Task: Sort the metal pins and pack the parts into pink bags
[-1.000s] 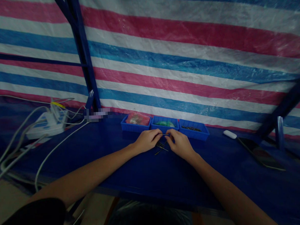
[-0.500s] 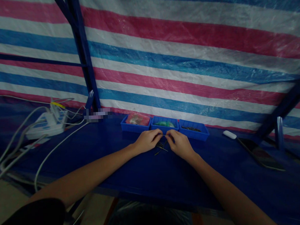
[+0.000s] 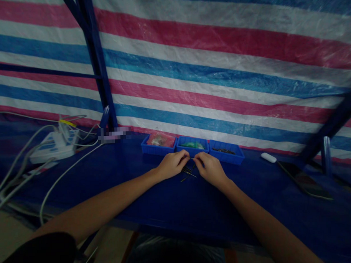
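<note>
A thin metal rod (image 3: 191,158) spans the small gap between my hands, above the blue table. The fingertips of my left hand (image 3: 172,164) are pinched on its left end. My right hand (image 3: 210,168) pinches the other end. Just below the fingers, several similar thin dark rods (image 3: 189,171) lie in a loose pile on the table, partly hidden by my left hand. What kind of rods they are is too small to make out.
Behind my hands stand three blue bins: the left bin (image 3: 157,149) with a reddish bag, the middle bin (image 3: 180,149) with green-and-clear plastic, the right bin (image 3: 229,158) with dark rods. A white case (image 3: 269,157), a phone (image 3: 305,180) and a power strip (image 3: 53,145) with cables flank them.
Both hands keep their pinch on the rod with barely any movement. My right hand shifts very slightly left. The pile and bins stay as they were.
</note>
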Motion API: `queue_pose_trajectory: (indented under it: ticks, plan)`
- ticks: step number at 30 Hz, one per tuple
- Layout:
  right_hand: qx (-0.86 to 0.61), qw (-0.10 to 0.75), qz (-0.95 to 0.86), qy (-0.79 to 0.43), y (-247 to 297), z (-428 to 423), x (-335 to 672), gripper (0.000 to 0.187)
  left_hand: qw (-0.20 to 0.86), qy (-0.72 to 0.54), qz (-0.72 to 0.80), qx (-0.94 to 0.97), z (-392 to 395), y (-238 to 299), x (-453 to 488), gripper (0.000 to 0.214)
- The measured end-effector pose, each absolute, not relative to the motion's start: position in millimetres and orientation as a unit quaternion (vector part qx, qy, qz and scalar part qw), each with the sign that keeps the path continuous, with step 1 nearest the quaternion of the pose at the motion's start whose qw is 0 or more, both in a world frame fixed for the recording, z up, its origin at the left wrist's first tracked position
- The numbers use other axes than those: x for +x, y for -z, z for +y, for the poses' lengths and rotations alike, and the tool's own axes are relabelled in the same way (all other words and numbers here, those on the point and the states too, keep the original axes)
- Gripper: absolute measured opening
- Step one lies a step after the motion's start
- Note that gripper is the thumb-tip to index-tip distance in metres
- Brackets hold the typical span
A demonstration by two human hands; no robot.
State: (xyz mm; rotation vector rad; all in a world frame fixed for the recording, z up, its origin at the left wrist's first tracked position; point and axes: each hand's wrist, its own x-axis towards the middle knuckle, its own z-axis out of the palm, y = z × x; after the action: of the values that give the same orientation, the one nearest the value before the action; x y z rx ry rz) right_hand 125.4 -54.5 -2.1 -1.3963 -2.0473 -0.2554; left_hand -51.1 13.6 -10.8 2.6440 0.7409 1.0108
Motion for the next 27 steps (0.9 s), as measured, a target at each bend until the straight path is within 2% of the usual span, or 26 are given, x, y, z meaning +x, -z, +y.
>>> queue_pose_trajectory:
  ticks: [8, 21, 27]
  plan:
    - [-0.535, 0.326, -0.774, 0.094, 3.0, -55.1, 124.8, 0.009, 0.077, -0.331, 0.258, 0.904, 14.5, 10.1, -51.5, 0.025]
    - [-0.545, 0.31, -0.773, 0.098, 3.2, -53.2, 126.3, 0.02, 0.109, -0.345, 0.255, 0.897, 12.7, 9.7, -50.7, 0.013]
    - [-0.541, 0.32, -0.773, 0.085, 2.7, -54.6, 124.5, 0.011, 0.088, -0.349, 0.247, 0.9, 15.8, 12.2, -51.3, 0.019]
